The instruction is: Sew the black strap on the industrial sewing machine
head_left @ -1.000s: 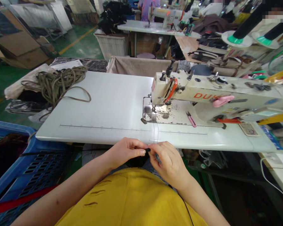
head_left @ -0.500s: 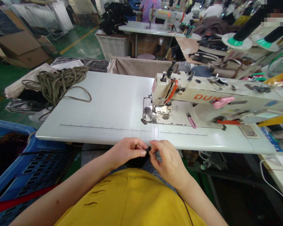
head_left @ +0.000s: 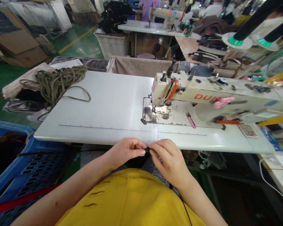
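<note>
Just in front of the table's near edge, my left hand (head_left: 126, 152) pinches a small black strip (head_left: 147, 149) between thumb and fingertips. My right hand (head_left: 168, 160) is closed on the other end of it, fingertips nearly touching the left ones. The strip's exact kind is too small to make out. Beyond my hands stands a sewing machine (head_left: 193, 91), and two pale threads (head_left: 156, 131) run from its needle area toward me. Pink-handled thread snips (head_left: 191, 120) lie on the machine bed.
A pile of olive-brown tape (head_left: 58, 83) lies at the left end of the white table (head_left: 103, 103). At my left stands a blue plastic basket (head_left: 21, 163). Thread cones (head_left: 247, 28) rise at the back right. Other people work at machines farther off.
My right fingers have shifted slightly left and closed over the black strip's end, with the hand turned a little. My left hand has stayed almost where it was.
</note>
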A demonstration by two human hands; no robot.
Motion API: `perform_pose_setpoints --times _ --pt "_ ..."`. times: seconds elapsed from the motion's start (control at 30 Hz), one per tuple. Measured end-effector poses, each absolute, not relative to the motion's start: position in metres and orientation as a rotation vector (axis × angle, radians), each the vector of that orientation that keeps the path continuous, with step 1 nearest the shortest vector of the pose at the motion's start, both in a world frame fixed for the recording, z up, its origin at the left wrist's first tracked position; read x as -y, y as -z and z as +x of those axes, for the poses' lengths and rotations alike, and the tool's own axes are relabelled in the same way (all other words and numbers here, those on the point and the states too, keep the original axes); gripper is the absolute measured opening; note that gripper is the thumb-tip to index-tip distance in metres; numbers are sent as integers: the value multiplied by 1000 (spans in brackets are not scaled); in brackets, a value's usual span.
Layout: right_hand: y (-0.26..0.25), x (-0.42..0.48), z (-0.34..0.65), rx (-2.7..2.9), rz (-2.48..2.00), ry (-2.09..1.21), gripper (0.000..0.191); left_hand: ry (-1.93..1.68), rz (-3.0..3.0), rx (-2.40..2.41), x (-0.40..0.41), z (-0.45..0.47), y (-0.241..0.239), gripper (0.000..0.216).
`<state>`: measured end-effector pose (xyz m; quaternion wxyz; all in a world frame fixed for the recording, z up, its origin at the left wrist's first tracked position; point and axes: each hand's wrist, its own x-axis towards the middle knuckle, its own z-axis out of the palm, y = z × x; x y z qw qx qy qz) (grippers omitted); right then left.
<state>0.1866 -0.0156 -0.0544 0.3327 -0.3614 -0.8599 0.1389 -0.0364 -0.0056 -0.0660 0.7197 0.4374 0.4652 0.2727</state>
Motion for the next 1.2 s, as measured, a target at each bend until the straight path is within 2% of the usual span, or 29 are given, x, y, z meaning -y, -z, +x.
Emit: perform_pose_setpoints --times 0.13,0.43,0.63,0.8,0.87,1.0,1.07,1.2 --pt "55 15 188 2281 -931 -335 23 -593 991 -1049 5 -36 63 24" --pt "59 18 183 2412 -905 -93 18 -605 982 -1084 5 -34 67 23" --pt "65 19 175 2381 -987 -78 12 -597 1002 -1068 7 -33 70 21" --pt "65 12 184 1926 -1146 -476 9 -581 971 -1047 6 -39 67 27" --pt "65 10 187 1705 -1127 -774 7 -583 981 -1015 6 -41 67 28" --pt "66 16 182 1383 -951 -1448 17 -575 1054 -987 5 -41 68 26" --pt "70 20 176 1398 -950 -1569 23 -543 1106 -961 5 -39 68 26" --pt "84 18 179 1499 -1084 -1487 26 -535 1229 -986 4 -44 71 25"
